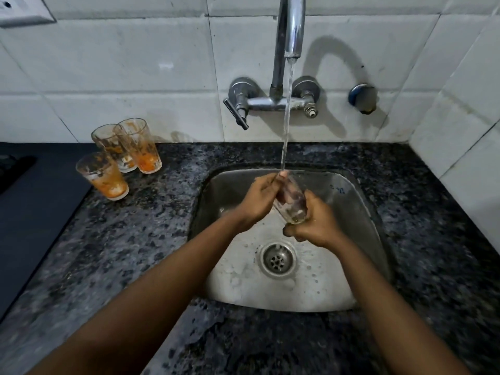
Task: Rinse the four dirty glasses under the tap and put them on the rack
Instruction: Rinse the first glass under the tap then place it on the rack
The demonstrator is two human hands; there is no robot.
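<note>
Two bare arms reach from the bottom edge out over the sink (338, 280). It is the biggest holder here, a steel bowl set in the dark speckled counter (162, 239). Inside it are water drops, some foam and a round drain (278, 257); no glasses lie in it.

Water runs down from the tap (292, 25) in a thin stream (286, 117) and lands at the mouth of the glass (290, 200) held over the sink. That glass is tilted, mouth up toward the stream and base down toward the right hand (316, 226). It looks almost clear now, with just a little yellow at the bottom, so I think its rinse is nearly done.

The right hand's fingers curl round the base and hold it. The left hand (257, 200) is at the rim, fingers bent against the glass with a fingertip in the water, as if rubbing it.

Three dirty glasses (119, 155) stand close together on the counter to the left, well apart from the sink. Each is upright, with orange smears on the walls and orange gunk at the bottom.

So I judge this is the first glass of four. Three still need rinsing, and none is on a rack yet as far as I can see. No rack shows in this view.
</note>
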